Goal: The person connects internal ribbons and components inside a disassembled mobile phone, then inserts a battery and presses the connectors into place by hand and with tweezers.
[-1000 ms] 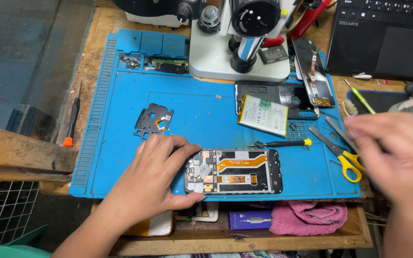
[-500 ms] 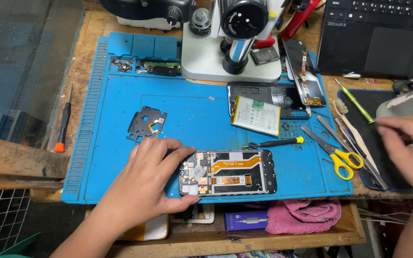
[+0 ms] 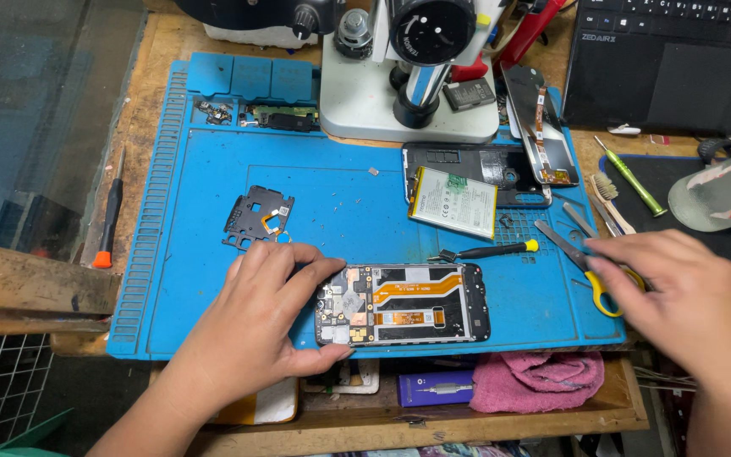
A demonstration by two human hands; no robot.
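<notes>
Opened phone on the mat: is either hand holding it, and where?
The left hand grips the opened phone at its left end, thumb below, fingers on top. The right hand rests over the yellow-handled scissors; grip unclear.

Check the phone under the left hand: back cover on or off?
Off. The phone lies flat on the blue mat with its circuit board and orange flex cables exposed; the left hand grips its left end.

The right hand (image 3: 678, 296) is covering most of the yellow-handled scissors (image 3: 600, 292), leaving only part of a handle loop showing. The microscope (image 3: 420, 51) and the laptop (image 3: 670, 59) are running off the top edge. The left hand (image 3: 255, 313) is hiding the opened phone's (image 3: 403, 303) left end.
</notes>
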